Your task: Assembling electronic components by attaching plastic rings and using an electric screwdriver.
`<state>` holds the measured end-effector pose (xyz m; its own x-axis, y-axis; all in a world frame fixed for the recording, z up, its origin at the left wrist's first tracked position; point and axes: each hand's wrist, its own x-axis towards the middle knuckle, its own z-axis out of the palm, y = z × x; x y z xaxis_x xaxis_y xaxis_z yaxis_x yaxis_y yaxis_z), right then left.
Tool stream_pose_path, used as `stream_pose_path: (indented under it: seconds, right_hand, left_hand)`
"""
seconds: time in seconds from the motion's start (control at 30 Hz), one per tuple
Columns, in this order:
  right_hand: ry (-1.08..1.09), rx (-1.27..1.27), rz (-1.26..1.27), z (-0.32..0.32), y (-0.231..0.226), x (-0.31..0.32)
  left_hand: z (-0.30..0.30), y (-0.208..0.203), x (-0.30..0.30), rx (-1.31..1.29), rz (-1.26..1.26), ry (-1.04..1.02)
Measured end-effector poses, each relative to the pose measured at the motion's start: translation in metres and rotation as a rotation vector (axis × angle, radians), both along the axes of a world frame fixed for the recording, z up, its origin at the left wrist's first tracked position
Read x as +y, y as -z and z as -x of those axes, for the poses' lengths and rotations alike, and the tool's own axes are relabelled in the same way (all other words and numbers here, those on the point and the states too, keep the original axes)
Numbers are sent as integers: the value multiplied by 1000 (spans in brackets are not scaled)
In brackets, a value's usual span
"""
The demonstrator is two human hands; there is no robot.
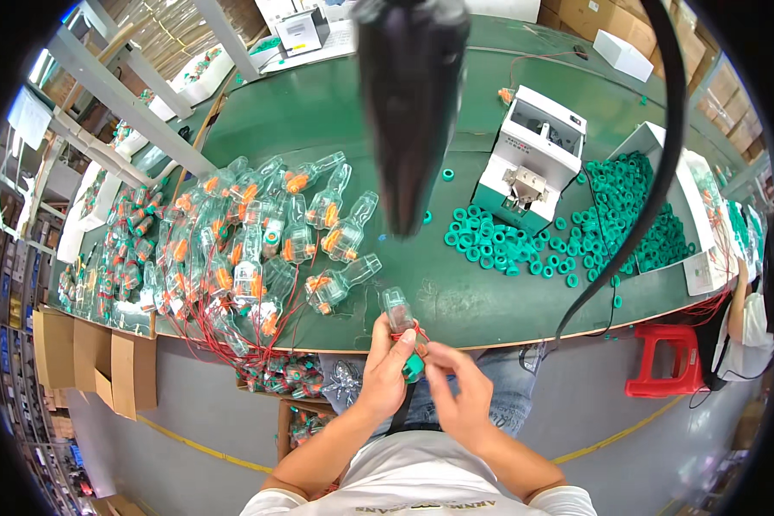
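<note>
My left grip [384,375] is closed around a clear plastic bottle [396,306] with a green cap [414,368], at the tabletop's [482,322] near edge. My right grip [464,389] has its fingers bent beside the cap; whether they pinch anything, I cannot tell. Beyond, similar bottles [249,249] lie heaped leftward with red wires [224,335]; rightward, green rings [628,211] spread around a white-and-green machine [533,155].

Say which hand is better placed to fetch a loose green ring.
Probably the right hand: most green rings lie toward its side, while the left hand grips the clear bottle-shaped piece.
</note>
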<state>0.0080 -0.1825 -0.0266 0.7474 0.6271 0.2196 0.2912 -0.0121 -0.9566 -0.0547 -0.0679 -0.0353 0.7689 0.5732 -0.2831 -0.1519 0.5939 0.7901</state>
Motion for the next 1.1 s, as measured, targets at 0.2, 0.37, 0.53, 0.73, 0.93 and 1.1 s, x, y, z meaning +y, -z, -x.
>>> stream_pose_path:
  seconds: [0.2, 0.37, 0.53, 0.73, 0.93, 1.1]
  right_hand:
    - [-52, -564, 79, -17, -14, -5]
    - [-220, -459, 109, -29, -47, -11]
    - [-339, 616, -27, -42, -13, 11]
    - [-204, 569, 98, -36, 14, 36]
    - [-111, 610, -34, -70, 20, 31]
    - [49, 630, 52, -80, 53, 16]
  left_hand:
    - [3, 1, -9, 47, -223, -30]
    - [25, -11, 1, 287, -894, 5]
    - [79, -18, 4, 36, -232, 278]
    - [182, 38, 4, 186, 126, -196]
    - [329, 226, 16, 505, 475, -720]
    - [326, 311, 96, 730, 430, -692]
